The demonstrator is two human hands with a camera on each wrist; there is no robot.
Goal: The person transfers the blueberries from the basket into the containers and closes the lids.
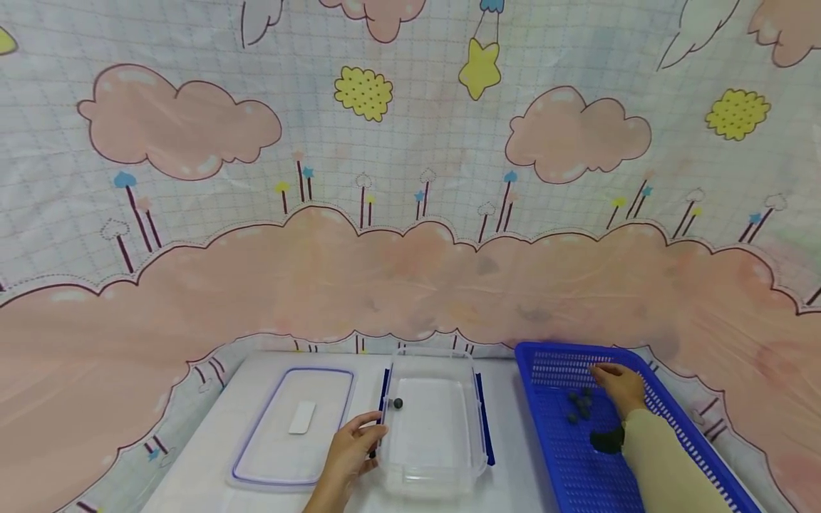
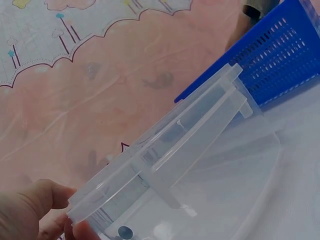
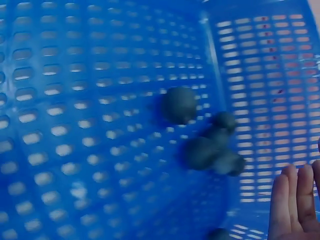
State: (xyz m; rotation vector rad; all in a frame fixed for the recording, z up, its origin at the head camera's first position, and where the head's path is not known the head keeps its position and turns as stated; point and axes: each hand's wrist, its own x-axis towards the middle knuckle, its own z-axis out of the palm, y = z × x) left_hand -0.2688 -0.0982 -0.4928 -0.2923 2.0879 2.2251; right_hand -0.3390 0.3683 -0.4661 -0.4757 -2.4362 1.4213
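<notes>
My left hand (image 1: 351,445) grips the left rim of a clear plastic container (image 1: 428,467); in the left wrist view the thumb and fingers pinch its corner. One small dark round ball (image 1: 398,403) lies inside by the left wall. Over the blue basket (image 1: 535,420) is my right hand (image 1: 618,388), its fingers extended and nothing visible in them. Several dark greenish balls (image 3: 179,105) lie on the basket floor, most of them clustered close to the end wall. In the right wrist view the fingers (image 3: 281,205) appear beside that wall.
A clear lid (image 1: 269,442) with a purple-blue edge lies flat to the left, a white rectangular piece (image 1: 302,417) at its middle. Dark blue side clips (image 1: 485,420) flank the container. Behind the white table (image 1: 205,456) hangs a cloud-patterned cloth (image 1: 410,285).
</notes>
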